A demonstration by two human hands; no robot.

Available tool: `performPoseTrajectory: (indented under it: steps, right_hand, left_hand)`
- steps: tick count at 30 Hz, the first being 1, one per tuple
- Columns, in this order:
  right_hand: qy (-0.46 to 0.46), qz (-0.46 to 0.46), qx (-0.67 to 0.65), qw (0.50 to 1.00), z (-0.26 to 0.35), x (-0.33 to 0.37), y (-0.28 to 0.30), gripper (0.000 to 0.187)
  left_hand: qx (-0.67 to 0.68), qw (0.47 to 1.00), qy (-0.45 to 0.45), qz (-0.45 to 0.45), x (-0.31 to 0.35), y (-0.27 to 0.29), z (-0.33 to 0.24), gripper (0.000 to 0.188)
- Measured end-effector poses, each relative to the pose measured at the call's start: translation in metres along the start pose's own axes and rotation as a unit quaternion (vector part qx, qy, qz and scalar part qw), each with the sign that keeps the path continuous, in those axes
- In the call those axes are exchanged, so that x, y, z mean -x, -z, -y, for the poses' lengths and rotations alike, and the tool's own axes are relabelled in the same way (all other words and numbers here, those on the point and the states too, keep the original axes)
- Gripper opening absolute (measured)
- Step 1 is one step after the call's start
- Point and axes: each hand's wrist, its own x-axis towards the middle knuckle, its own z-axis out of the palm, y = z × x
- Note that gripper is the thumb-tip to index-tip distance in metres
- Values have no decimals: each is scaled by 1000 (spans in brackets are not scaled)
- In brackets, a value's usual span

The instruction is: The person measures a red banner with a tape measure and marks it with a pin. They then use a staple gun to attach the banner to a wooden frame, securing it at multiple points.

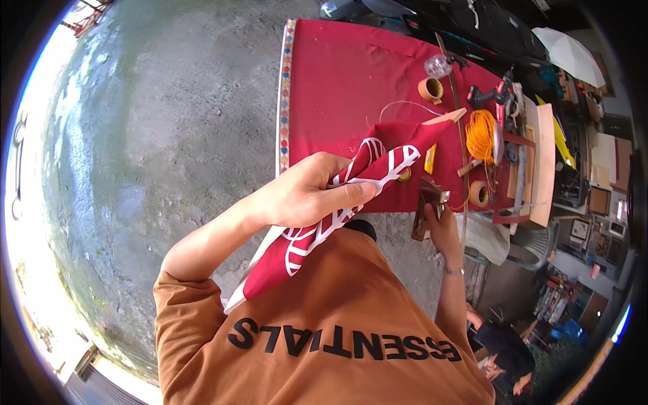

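Observation:
My left hand (317, 192), in front of my chest, is closed around a bunched red cloth (398, 162) with a white line pattern. The cloth is wrapped along a pale wooden strip (459, 115), whose pointed end sticks out over the table. At the table's near edge my right hand (443, 229) grips a brown hand tool (425, 199) with a shiny metal end, shaped like a staple gun. It is held apart from the cloth. The fingers of the right hand are partly hidden by the tool.
A red-covered table (351, 81) bears an orange cord coil (480, 136), a yellow cutter (430, 159), a tape roll (478, 194), a brown cup (430, 90) and a black-and-red tool (496, 96). Wooden boards (543, 162) stand at the right. Another person (506, 351) is at lower right.

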Motion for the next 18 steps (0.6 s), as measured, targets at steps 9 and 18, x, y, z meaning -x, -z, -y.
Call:
performPoseTrajectory:
  steps: [9, 18]
  right_hand:
    - [258, 178, 212, 926, 225, 71, 69, 23]
    - [200, 188, 227, 934, 247, 73, 62, 27]
  left_hand:
    - [1, 999, -39, 8, -5, -4, 1, 38]
    - [30, 998, -49, 39, -8, -11, 11, 30]
